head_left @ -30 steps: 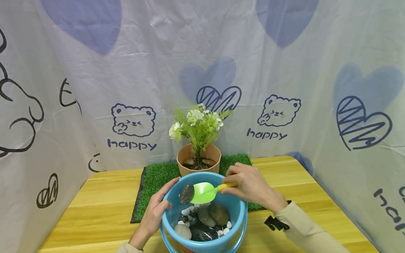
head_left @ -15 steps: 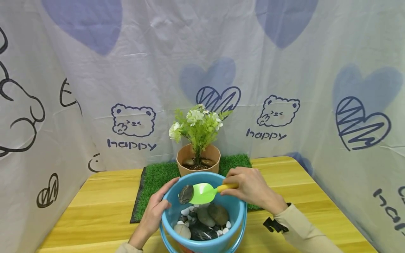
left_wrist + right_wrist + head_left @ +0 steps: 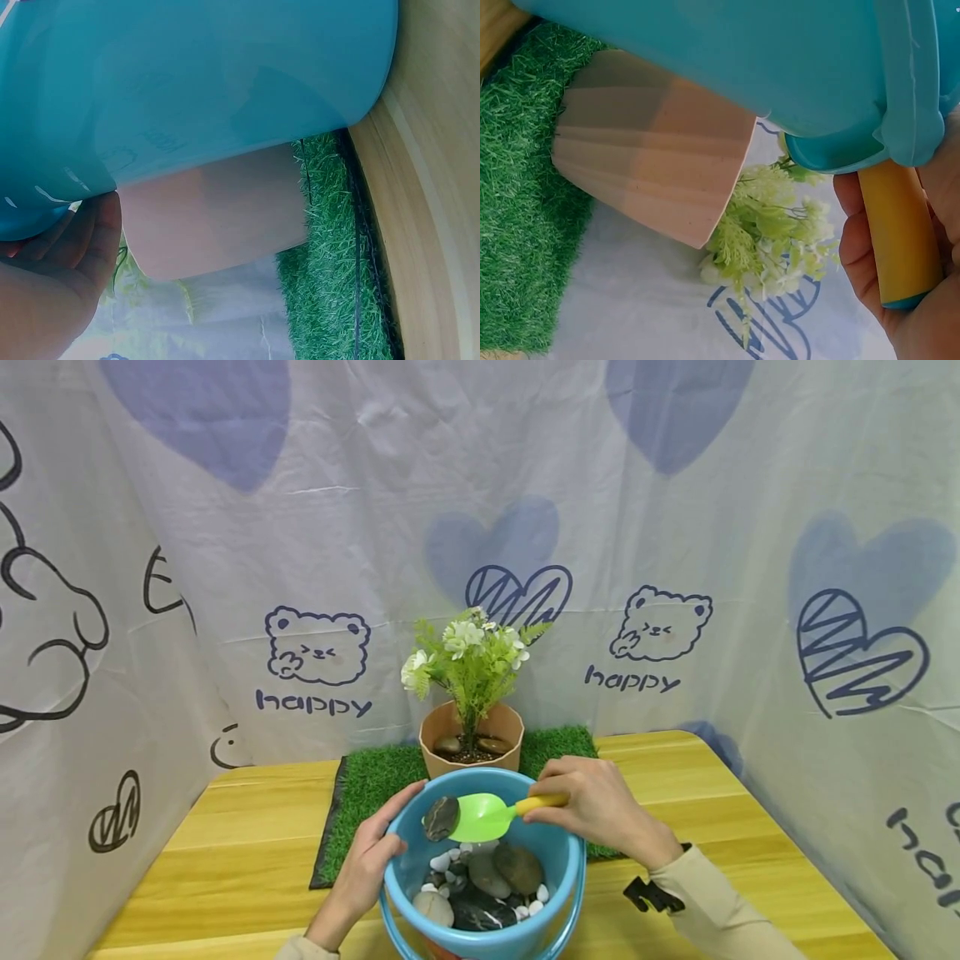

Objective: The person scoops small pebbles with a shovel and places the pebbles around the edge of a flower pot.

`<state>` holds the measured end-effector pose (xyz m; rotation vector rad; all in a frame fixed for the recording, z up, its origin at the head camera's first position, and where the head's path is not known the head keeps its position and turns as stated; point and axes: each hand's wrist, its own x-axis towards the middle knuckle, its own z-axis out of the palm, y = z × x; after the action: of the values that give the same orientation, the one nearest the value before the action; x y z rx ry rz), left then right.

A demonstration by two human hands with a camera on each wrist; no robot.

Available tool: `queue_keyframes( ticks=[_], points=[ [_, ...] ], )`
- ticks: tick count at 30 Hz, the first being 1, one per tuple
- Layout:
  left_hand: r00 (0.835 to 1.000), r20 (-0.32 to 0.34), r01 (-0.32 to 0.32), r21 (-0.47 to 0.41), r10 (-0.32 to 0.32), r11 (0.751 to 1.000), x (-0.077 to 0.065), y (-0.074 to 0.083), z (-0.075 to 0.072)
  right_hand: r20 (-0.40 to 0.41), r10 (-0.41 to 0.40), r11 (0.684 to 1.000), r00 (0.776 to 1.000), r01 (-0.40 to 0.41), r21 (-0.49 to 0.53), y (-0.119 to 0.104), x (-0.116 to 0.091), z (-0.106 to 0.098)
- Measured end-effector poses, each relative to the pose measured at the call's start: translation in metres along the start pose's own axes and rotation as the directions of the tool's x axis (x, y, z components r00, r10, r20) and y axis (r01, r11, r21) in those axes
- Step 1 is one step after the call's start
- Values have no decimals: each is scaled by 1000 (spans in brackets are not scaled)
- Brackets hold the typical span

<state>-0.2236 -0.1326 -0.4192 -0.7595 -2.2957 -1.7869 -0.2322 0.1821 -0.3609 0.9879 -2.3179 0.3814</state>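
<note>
A blue bucket (image 3: 572, 893) stands at the table's front, with dark and pale stones (image 3: 491, 872) and small white pebbles in its bottom. My left hand (image 3: 363, 860) grips the bucket's left rim, thumb over the edge and fingers along the outside wall. In my right hand (image 3: 596, 802) is a toy shovel (image 3: 483, 817), held by its yellow handle (image 3: 900, 232). The shovel's green blade lies level inside the bucket's mouth, above the stones. A dark grey oval stone (image 3: 442, 818) rests at the blade's tip, near the left inner wall.
Right behind the bucket, a tan flowerpot (image 3: 472, 764) with white flowers (image 3: 465, 639) stands on a green turf mat (image 3: 375, 777). The yellow wooden table (image 3: 247, 827) spreads to both sides. Printed curtains (image 3: 405, 527) enclose the back and sides. The bucket's handle hangs down in front.
</note>
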Motion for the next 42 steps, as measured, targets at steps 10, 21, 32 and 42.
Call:
queue_keyframes(
  ticks=[10, 21, 32, 42],
  points=[
    [1000, 1, 12, -8, -12, 1000, -1, 0, 0, -8, -1, 1000, 1000, 2, 26, 1, -1, 0],
    [999, -2, 40, -16, -40, 999, -1, 0, 1, -45, 6, 1000, 999, -6, 16, 9, 1, -4],
    [999, -4, 46, -9, -46, 999, 0, 0, 1, -29, 72, 997, 997, -72, -26, 23, 17, -16],
    [998, 4, 55, -30, -55, 998, 0, 1, 1, 20, 162, 981, 987, -159, -114, 36, 32, -19]
  ],
)
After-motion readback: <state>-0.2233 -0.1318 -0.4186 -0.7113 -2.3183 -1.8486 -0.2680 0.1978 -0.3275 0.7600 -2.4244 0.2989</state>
